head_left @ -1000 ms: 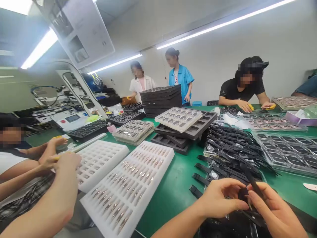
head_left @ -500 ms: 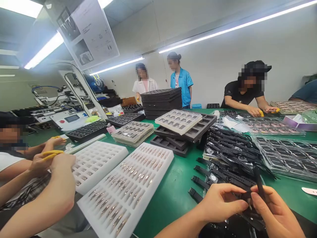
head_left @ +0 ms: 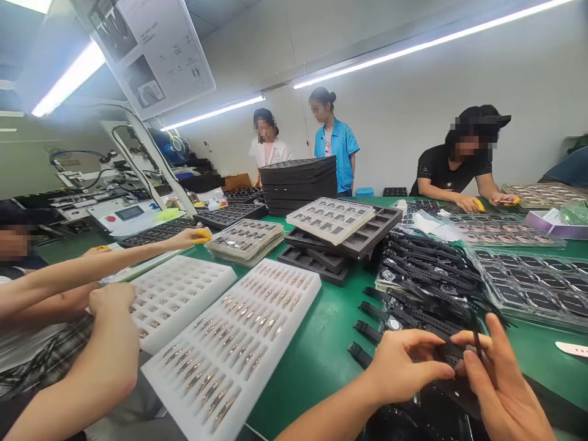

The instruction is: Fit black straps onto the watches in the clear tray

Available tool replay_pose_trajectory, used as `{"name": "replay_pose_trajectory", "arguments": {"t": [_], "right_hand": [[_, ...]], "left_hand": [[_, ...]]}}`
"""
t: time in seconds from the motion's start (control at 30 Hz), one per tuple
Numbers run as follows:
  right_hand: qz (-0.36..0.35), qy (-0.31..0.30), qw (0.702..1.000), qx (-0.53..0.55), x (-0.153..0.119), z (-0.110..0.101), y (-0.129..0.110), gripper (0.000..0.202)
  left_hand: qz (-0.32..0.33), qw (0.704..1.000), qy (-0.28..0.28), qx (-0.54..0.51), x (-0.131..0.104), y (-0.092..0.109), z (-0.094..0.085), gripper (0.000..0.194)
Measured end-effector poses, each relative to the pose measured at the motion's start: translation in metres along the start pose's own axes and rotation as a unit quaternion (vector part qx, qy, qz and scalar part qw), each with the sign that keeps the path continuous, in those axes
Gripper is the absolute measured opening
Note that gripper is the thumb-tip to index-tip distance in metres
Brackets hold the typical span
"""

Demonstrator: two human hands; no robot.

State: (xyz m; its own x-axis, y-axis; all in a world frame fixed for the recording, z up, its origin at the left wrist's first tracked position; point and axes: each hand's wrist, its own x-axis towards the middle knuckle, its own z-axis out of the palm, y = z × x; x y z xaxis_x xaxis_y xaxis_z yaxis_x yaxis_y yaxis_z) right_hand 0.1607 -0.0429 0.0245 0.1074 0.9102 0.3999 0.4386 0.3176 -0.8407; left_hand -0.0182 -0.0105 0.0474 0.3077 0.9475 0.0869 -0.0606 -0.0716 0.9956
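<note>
At the lower right, my left hand (head_left: 407,364) pinches a black watch strap (head_left: 449,351) between thumb and fingertips. My right hand (head_left: 498,383) grips the same strap from the other side, its index finger raised and a strap end sticking up between the fingers. Whether a watch case is attached is hidden by my fingers. Just beyond my hands lies a heap of watches with black straps (head_left: 425,269), some showing round pale sensor backs. More black straps and glossy pieces lie beneath my hands, partly covered.
White foam trays (head_left: 280,334) of metallic parts stand to the left, near co-workers' arms (head_left: 110,361). Stacked black trays (head_left: 298,187) and pale trays (head_left: 331,220) are farther back. Clear trays of dark square pieces (head_left: 535,278) lie at the right. Several people are around the green table (head_left: 316,343).
My right index finger has lifted away from the strap, while both hands stay on it. At the left, a co-worker's arm has stretched across toward the stacked pale trays.
</note>
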Motion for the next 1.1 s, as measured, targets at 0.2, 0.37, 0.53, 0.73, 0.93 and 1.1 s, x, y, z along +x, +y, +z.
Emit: {"name": "replay_pose_trajectory", "arguments": {"t": [0.2, 0.37, 0.53, 0.73, 0.93, 1.1], "right_hand": [[-0.084, -0.051, 0.994, -0.04, 0.01, 0.001, 0.0, 0.039], [-0.082, -0.038, 0.995, -0.038, 0.01, 0.003, -0.006, 0.033], [-0.062, -0.038, 0.997, -0.028, 0.012, 0.0, -0.011, 0.032], [0.005, 0.019, 1.0, 0.015, 0.006, 0.001, -0.011, 0.038], [0.087, 0.055, 0.983, 0.154, 0.001, 0.005, -0.02, 0.034], [0.029, 0.03, 0.987, 0.154, 0.006, 0.003, -0.02, 0.029]], "left_hand": [[0.009, 1.0, -0.01, -0.009, 0.002, 0.007, -0.002, 0.048], [0.013, 0.998, -0.035, -0.051, 0.0, 0.016, -0.002, 0.05], [0.015, 0.998, -0.057, -0.033, -0.001, 0.015, 0.001, 0.048], [-0.006, 0.997, 0.025, -0.067, 0.001, 0.011, 0.002, 0.045], [0.004, 0.999, 0.046, -0.024, 0.001, 0.015, -0.003, 0.035], [-0.008, 0.999, 0.035, -0.021, 0.003, 0.02, -0.004, 0.028]]}}
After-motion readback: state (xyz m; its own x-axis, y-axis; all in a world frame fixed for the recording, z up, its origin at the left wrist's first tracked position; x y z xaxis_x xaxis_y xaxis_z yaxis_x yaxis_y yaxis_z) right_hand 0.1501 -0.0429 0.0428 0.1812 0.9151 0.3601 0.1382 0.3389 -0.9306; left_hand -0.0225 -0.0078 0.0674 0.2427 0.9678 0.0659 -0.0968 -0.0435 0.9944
